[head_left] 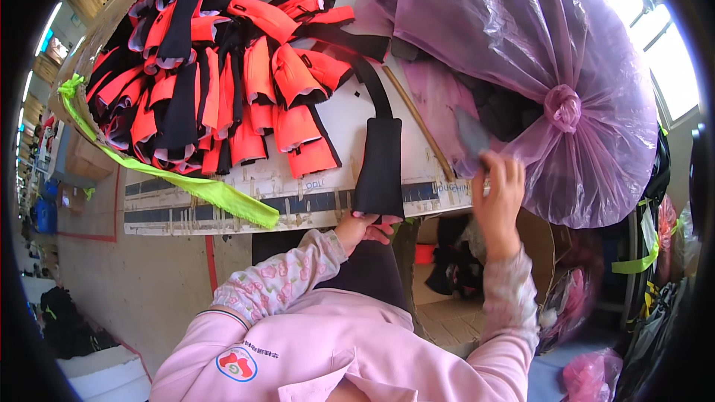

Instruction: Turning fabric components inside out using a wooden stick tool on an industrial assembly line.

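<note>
A black fabric sleeve (378, 167), narrow at the top and wider below, lies at the front edge of the white table. My left hand (360, 232) is closed on its lower end, where a bit of pink lining shows. To the right, my right hand (499, 192) is raised over the table edge, blurred by motion, with its fingers drawn together. A smeared grey flat piece (471, 134) is at its fingertips; what it is and how it is held are unclear. Beyond the sleeve, a wooden stick (421, 123) lies slantwise on the table.
Bright orange and black sleeves (257, 78) form a large pile at the back left. A yellow-green strip (201, 187) hangs along the pile's front. A big knotted purple plastic bag (588, 141) fills the right side. An open cardboard box (447, 313) stands below the table edge.
</note>
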### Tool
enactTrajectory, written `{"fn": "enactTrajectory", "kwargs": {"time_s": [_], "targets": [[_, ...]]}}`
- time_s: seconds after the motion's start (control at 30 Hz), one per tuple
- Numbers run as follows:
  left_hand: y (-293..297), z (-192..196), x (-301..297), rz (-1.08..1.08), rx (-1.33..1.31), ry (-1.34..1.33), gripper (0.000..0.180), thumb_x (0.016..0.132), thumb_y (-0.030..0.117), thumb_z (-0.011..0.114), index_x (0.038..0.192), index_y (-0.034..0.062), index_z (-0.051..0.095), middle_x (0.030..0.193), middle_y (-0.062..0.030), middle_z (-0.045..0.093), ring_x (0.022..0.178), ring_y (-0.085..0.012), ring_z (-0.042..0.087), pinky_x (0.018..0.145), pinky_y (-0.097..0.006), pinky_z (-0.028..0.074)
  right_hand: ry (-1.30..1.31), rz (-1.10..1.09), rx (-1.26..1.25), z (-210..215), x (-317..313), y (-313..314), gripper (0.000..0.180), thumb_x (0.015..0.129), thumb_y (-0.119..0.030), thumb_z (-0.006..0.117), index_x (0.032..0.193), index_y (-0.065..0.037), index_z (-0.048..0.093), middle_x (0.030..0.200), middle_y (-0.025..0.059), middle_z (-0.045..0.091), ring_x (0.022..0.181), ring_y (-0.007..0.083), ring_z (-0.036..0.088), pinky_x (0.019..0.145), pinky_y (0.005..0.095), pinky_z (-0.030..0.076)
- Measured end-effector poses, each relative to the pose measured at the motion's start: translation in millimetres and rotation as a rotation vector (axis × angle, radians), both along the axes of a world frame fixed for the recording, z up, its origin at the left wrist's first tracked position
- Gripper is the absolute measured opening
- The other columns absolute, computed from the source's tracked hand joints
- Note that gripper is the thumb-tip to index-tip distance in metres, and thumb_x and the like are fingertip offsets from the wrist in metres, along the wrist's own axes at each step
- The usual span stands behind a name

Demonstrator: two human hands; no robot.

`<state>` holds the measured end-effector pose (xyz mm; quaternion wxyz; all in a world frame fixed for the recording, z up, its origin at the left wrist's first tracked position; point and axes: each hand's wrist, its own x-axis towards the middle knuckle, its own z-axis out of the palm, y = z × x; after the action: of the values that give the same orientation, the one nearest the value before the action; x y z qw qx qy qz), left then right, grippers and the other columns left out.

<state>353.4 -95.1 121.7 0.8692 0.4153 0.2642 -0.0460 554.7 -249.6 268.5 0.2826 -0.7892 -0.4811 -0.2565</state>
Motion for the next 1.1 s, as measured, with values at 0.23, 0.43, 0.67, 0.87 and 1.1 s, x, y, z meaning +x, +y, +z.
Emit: {"fn": "enactTrajectory", "kwargs": {"time_s": [0.23,0.43,0.67,0.87,1.1], "targets": [[0,6,-3,0.025,0.007,-0.019,0.025,0.094,0.019,0.040,0.105,0.0042,0.057,0.109,-0.0138,0.061,0.073,-0.0188,0.062,0.069,-0.032,0.052,0.667,0.198,0.142,76,-21,-23,0.022,0.076,0.000,0.054,0.096,0.005,0.057,0.077,0.0091,0.049,0.067,0.0146,0.049,0.059,0.0247,0.038],[-4,9,1,-0.046,0.055,0.026,0.033,0.095,0.022,0.039,0.113,0.0009,0.056,0.106,-0.0141,0.061,0.079,-0.0203,0.062,0.074,-0.034,0.051,0.025,-0.189,-0.321,-11,54,16,0.059,0.069,-0.012,0.071,0.122,-0.003,0.047,0.105,0.0122,0.052,0.097,0.0262,0.053,0.080,0.0363,0.043],[-4,4,1,0.029,0.012,-0.040,0.030,0.095,0.022,0.041,0.113,0.0015,0.054,0.113,-0.0107,0.059,0.088,-0.0185,0.060,0.070,-0.032,0.054,0.269,-0.032,-0.656,-88,-37,7,0.094,0.062,-0.033,0.077,0.137,-0.007,0.027,0.137,0.0227,0.031,0.128,0.0375,0.030,0.101,0.0520,0.027],[-2,13,4,0.041,-0.001,-0.037,0.030,0.095,0.021,0.041,0.113,0.0019,0.054,0.112,-0.0099,0.059,0.088,-0.0180,0.060,0.070,-0.032,0.054,0.019,-0.055,-0.787,-90,-58,-13,0.076,0.070,-0.022,0.069,0.134,-0.003,0.032,0.134,0.0242,0.036,0.124,0.0358,0.036,0.099,0.0459,0.034],[1,44,13,0.104,-0.024,-0.052,0.030,0.094,0.023,0.044,0.112,0.0017,0.055,0.110,-0.0099,0.061,0.086,-0.0184,0.061,0.069,-0.032,0.053,0.314,0.170,0.030,30,-86,-52,0.039,0.065,0.004,0.050,0.103,0.005,0.056,0.104,0.0220,0.060,0.095,0.0359,0.060,0.083,0.0399,0.049]]}}
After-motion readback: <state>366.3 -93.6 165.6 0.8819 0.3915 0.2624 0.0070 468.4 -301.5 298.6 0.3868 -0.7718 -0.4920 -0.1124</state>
